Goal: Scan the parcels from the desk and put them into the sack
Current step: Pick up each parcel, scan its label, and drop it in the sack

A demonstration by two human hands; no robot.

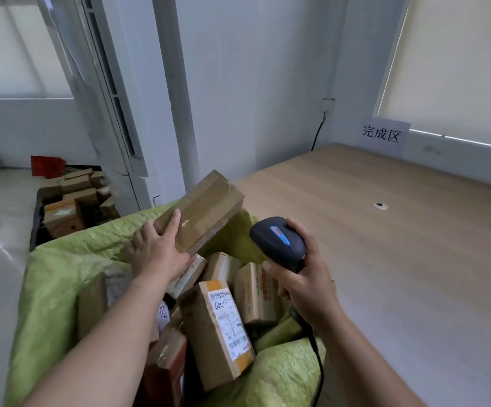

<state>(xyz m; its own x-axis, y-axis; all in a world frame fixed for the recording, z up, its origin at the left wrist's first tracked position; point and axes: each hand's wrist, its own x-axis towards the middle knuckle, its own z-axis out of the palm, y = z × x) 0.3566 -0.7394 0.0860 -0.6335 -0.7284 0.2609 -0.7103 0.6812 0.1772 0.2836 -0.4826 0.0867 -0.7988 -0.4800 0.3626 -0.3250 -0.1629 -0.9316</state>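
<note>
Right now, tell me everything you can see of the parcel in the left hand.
The parcel is a brown cardboard box, oblong, sealed with clear glossy tape along its seams. It is tilted, far end raised, above the open mouth of the green sack. The left hand holds its near end, fingers lying along its side. No label shows on its visible faces.

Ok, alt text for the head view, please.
A person's left hand holds a taped cardboard parcel over an open green sack already filled with parcels, while the right hand grips a black barcode scanner. A wooden desk lies to the right.
</note>
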